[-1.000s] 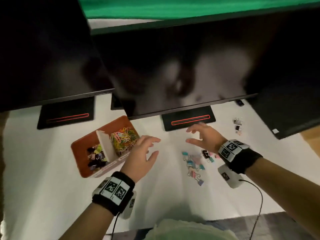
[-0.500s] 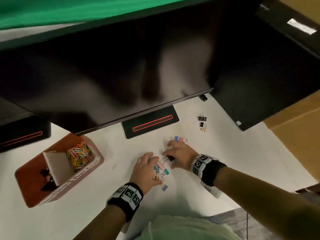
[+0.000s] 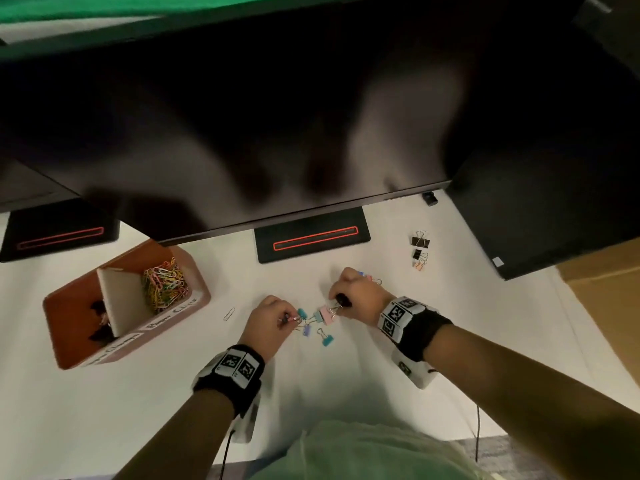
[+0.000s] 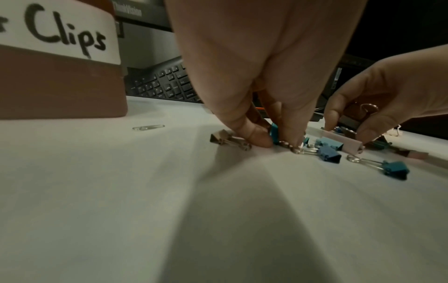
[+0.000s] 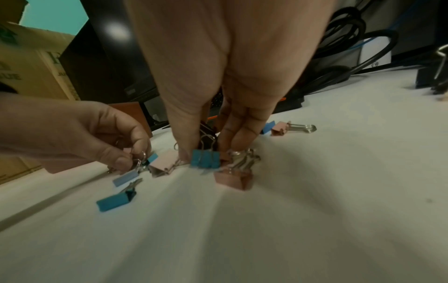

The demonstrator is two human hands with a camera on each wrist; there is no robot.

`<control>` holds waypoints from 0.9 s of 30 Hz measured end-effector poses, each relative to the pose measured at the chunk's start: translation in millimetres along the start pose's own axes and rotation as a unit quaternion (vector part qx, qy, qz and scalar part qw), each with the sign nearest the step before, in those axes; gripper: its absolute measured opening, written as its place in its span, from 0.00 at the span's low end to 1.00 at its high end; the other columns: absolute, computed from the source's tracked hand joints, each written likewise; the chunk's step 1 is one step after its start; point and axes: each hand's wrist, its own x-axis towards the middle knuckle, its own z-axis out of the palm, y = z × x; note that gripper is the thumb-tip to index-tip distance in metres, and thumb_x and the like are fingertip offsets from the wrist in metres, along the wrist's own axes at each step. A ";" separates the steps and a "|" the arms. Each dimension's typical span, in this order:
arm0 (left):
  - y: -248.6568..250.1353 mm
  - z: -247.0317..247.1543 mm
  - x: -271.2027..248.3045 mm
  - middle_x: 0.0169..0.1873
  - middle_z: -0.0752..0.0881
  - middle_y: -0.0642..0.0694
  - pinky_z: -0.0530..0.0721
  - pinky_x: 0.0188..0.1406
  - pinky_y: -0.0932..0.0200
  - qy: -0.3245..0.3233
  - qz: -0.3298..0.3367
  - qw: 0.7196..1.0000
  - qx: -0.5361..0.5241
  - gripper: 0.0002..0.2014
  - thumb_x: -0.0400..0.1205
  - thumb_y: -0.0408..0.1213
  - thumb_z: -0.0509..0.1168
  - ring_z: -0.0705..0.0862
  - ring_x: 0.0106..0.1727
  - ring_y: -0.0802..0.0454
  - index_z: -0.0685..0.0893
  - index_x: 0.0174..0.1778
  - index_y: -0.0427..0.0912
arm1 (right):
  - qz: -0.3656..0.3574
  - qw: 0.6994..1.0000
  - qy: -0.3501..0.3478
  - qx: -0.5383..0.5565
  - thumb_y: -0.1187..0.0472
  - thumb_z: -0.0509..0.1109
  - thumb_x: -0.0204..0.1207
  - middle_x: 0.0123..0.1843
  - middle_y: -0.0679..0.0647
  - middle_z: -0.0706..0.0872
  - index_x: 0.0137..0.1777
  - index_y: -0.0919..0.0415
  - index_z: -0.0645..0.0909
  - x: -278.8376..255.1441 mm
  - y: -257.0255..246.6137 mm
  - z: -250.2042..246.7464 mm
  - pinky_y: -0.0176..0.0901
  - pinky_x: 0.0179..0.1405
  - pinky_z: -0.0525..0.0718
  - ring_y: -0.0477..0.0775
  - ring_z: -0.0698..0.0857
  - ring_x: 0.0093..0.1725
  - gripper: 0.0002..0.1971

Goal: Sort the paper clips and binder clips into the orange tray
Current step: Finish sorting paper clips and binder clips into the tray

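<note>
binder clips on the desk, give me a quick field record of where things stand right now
left hand: pinches a binder clip's wire handles in the loose pile
right hand: fingers curled round a black binder clip
orange tray: colored paper clips in one compartment, dark binder clips in the other
stray paper clip: on the desk between tray and left hand
far clips: three binder clips near the right monitor, untouched
</note>
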 end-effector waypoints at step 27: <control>2.0 8.0 -7.8 0.47 0.79 0.51 0.82 0.49 0.46 -0.105 0.082 0.984 0.116 0.05 0.74 0.37 0.68 0.80 0.47 0.49 0.82 0.44 0.48 | -0.049 0.997 0.047 -0.041 0.55 0.69 0.77 0.62 0.54 0.79 0.59 0.57 0.83 -8.1 -13.9 -6.3 0.39 0.55 0.76 0.55 0.80 0.57 0.13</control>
